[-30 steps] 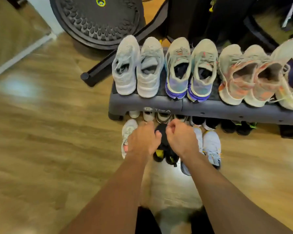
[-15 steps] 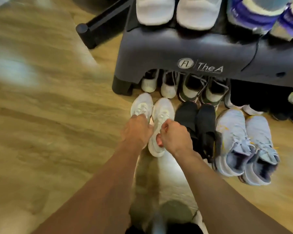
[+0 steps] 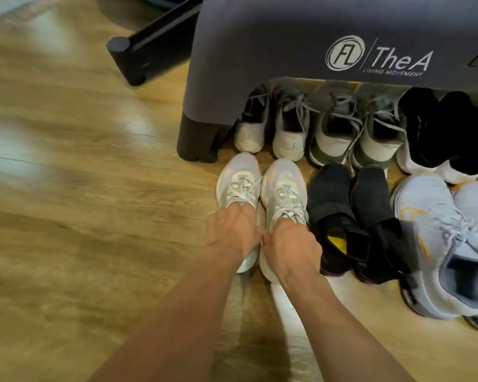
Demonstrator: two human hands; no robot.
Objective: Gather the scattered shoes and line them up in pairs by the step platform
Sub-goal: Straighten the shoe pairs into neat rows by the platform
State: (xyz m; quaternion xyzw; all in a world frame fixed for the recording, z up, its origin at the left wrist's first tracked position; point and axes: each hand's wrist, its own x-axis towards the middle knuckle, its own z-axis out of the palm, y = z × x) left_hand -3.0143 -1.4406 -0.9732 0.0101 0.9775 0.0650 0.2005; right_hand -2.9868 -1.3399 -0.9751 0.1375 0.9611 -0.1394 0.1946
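Two hands grip a pair: the left hand (image 3: 232, 232) curls its fingers into the left white sneaker (image 3: 239, 183), the right hand (image 3: 291, 246) into the right white sneaker (image 3: 283, 186). Just beyond the fingers, the step platform (image 3: 260, 51) reads "FL The A LIVING MOVEMENT"; black shoes (image 3: 329, 194) lie beside the right fingers.

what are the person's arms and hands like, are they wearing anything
Both forearms are bare, with no sleeves in view. The left hand and right hand wear no gloves, and no watch, ring, bracelet or other marking shows on either wrist or hand.
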